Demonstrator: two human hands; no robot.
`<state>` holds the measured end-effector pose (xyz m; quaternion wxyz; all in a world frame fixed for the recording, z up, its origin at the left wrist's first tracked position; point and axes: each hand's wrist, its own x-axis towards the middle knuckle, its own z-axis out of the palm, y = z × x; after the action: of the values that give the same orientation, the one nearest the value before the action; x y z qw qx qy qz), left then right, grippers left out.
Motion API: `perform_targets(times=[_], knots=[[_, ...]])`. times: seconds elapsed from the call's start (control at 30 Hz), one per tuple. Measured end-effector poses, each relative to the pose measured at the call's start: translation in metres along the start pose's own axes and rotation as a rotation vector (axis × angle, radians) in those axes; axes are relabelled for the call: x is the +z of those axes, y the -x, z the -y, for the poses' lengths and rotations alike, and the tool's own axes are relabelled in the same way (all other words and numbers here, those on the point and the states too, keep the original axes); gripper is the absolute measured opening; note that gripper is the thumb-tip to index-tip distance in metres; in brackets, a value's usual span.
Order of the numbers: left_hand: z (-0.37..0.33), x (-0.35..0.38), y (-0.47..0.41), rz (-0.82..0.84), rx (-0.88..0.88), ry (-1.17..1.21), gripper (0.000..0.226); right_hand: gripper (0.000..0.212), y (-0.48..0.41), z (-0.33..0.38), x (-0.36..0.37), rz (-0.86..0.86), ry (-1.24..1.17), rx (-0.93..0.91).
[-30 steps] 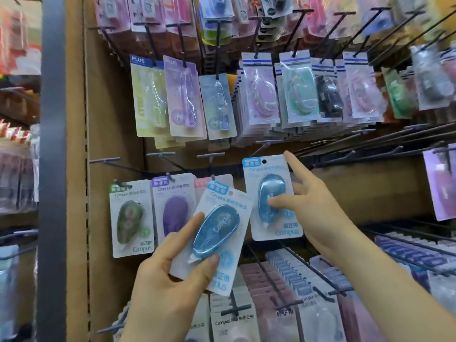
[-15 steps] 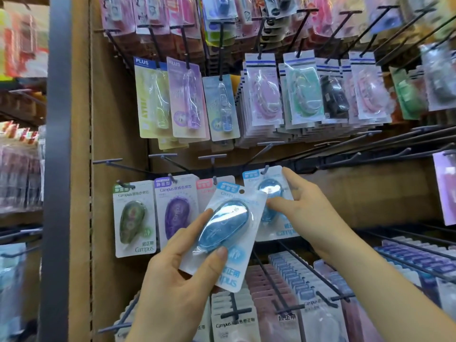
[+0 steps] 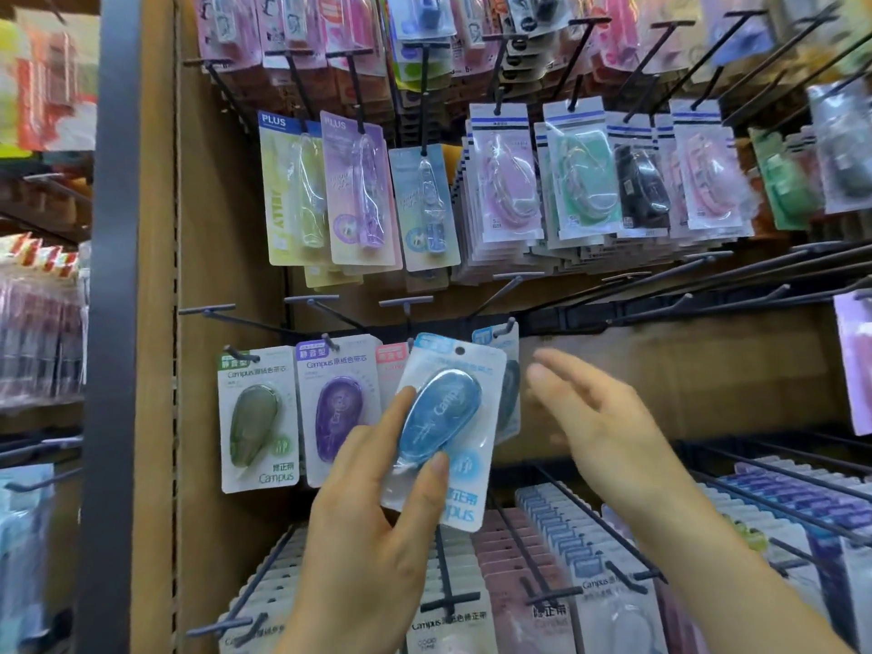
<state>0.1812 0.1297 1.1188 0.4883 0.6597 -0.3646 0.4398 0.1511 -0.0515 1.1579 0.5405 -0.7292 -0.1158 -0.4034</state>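
My left hand [image 3: 373, 535] grips a blue Campus correction tape pack [image 3: 443, 417] by its lower part, thumb on the blister, tilted slightly right. Behind it a second blue pack [image 3: 507, 370] hangs on a hook [image 3: 507, 329], mostly hidden. My right hand [image 3: 599, 427] is blurred, fingers straight and spread, just right of both packs and holding nothing. On neighbouring hooks hang a green pack [image 3: 257, 417], a purple pack [image 3: 337, 408] and a pink pack [image 3: 390, 361], the pink one largely covered.
Rows of packaged correction tapes hang above [image 3: 566, 181] and fill the hooks below [image 3: 542, 582]. Several bare black hooks [image 3: 708, 285] jut out at the right. A grey upright post [image 3: 111, 323] and a brown side panel [image 3: 155, 323] bound the display on the left.
My right hand has let go of the second blue pack, which now hangs on its hook, and has drawn back to the right. My left hand raised its pack slightly.
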Motion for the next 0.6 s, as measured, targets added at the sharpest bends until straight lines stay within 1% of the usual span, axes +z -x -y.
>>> perform_targets(times=[0.03,0.07,0.1,0.13,0.23,0.3,0.4,0.53,0.6], knots=[[0.001,0.004,-0.001,-0.004,0.012,-0.027,0.045,0.051,0.012,0.007,0.001,0.173,-0.181,0.058],[0.001,0.008,-0.002,0.003,0.018,-0.050,0.049,0.047,0.019,0.011,0.003,0.304,-0.317,0.087],[0.001,0.013,-0.002,0.018,0.034,-0.066,0.051,0.042,0.023,0.013,0.005,0.357,-0.391,0.072],[0.001,0.017,-0.002,0.039,0.049,-0.081,0.052,0.040,0.023,0.010,0.006,0.333,-0.411,0.039],[-0.001,0.028,0.001,0.142,0.067,-0.086,0.059,0.047,0.017,0.004,0.003,0.127,-0.351,-0.022],[-0.001,0.028,0.002,0.165,0.103,-0.103,0.059,0.048,0.011,0.005,-0.004,0.035,-0.311,-0.052],[-0.002,0.026,-0.001,0.171,0.144,-0.133,0.055,0.047,0.002,0.006,-0.009,-0.023,-0.297,-0.073],[-0.001,0.029,-0.008,0.270,0.081,-0.114,0.053,0.050,-0.002,-0.002,-0.003,-0.067,-0.265,-0.018],[0.000,0.030,-0.010,0.276,0.055,-0.106,0.058,0.050,-0.001,-0.007,-0.002,-0.068,-0.254,-0.001]])
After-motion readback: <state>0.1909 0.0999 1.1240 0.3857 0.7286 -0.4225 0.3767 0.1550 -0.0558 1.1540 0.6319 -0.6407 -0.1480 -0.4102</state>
